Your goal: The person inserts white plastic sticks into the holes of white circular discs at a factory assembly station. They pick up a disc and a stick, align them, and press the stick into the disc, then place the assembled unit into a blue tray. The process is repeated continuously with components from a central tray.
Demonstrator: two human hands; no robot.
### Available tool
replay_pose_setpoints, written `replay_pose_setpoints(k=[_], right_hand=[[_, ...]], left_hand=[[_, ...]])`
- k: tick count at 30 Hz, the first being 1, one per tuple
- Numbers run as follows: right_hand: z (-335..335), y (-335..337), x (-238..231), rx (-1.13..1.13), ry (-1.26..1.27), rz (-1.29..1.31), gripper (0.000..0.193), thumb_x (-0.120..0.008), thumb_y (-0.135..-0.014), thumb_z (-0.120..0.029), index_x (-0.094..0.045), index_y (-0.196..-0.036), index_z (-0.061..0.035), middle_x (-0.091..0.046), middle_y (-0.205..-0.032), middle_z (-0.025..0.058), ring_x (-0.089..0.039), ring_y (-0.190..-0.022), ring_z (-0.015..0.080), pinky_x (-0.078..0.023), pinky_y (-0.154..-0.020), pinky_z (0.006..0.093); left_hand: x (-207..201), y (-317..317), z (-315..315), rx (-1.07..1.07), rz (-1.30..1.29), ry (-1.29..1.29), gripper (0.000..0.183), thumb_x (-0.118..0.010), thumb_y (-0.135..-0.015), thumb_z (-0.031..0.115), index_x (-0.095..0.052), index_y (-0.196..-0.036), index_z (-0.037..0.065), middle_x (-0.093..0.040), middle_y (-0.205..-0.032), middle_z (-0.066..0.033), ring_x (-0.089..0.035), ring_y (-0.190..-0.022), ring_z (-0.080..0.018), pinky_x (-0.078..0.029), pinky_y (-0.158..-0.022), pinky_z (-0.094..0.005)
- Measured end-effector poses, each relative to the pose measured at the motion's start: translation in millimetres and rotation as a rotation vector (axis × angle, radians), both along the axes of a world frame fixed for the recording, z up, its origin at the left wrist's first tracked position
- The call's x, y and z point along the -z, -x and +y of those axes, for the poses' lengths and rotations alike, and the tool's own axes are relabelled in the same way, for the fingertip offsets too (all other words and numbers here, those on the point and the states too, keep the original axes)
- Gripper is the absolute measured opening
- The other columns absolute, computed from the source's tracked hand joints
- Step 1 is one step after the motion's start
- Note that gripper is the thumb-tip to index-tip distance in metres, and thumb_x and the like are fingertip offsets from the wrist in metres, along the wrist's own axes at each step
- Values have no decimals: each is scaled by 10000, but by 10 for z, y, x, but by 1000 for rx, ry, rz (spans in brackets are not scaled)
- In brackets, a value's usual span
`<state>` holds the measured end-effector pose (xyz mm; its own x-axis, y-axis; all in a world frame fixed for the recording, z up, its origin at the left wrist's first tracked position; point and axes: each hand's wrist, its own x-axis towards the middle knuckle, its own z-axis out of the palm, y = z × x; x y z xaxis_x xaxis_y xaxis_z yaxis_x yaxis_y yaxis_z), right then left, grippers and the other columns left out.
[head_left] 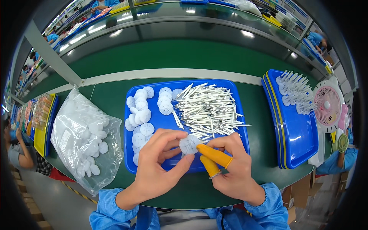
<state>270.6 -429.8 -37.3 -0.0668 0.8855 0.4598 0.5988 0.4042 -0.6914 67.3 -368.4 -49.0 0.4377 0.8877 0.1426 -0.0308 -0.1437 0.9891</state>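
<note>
My left hand (163,163) pinches a white round disc (189,144) with slits between thumb and forefinger, above the near part of a blue tray (245,142). My right hand (232,165) wears yellow finger cots on thumb and forefinger, and those tips are closed at the disc's right edge. Whether they also hold something small is hidden. Beyond my hands, the tray carries a heap of thin white pointed sticks (209,109) on its right side. Overlapping white discs (142,115) lie in groups along its left side.
Left of the tray lies a see-through plastic bag (111,130) of white discs. To the right are stacked blue and yellow trays (301,147) with disc-and-stick pieces (295,92) standing on top. A pink fan (327,105) is beside them. Other people work beyond and at both sides.
</note>
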Motion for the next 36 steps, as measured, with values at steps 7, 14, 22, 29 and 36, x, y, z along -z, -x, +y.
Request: replay_pose_setpoints(k=[7, 14, 22, 29, 36], right_hand=[[-1, -11, 23, -53, 6, -8, 582, -705, -601, 85, -786, -1172, 17, -640, -1184, 114, -548, -936, 296, -485, -695, 359], [-5, 3, -34, -133, 62, 42, 568, -658, -634, 133, -795, -1158, -38, -641, -1065, 74, -521, -863, 237, -438, -710, 319], [24, -39, -8, -68, 15, -6, 466, -687, -573, 91, -776, -1029, 59, -630, -1145, 139, -554, -910, 303, -493, -682, 354], [1, -69, -41, -70, 30, -52, 522, -689, -570, 74, -793, -1081, 44, -630, -1129, 112, -557, -912, 296, -515, -696, 342], [-2, -73, 2, -90, 12, -66, 531, -689, -561, 64, -798, -1080, 42, -638, -1139, 120, -551, -957, 307, -513, -706, 359]], left_hand=[[-9, -13, -11, 2, -8, -29, 487, -760, -888, -104, -625, -1345, -1, -593, -1307, -121, -693, -1252, -271, -612, -1052, -401], [-3, -16, -27, -5, 22, -18, 520, -777, -873, -93, -626, -1359, 10, -603, -1295, -120, -706, -1211, -251, -628, -1025, -394], [1, -38, -34, 6, 53, -56, 538, -795, -864, -72, -631, -1367, 25, -625, -1254, -114, -713, -1190, -232, -635, -1016, -392], [3, -29, -27, -19, 58, -59, 533, -796, -860, -72, -637, -1360, 24, -628, -1245, -116, -721, -1181, -239, -642, -1001, -396], [3, -37, -20, -24, 77, -70, 543, -802, -855, -64, -637, -1364, 25, -633, -1244, -118, -723, -1169, -235, -643, -992, -399]])
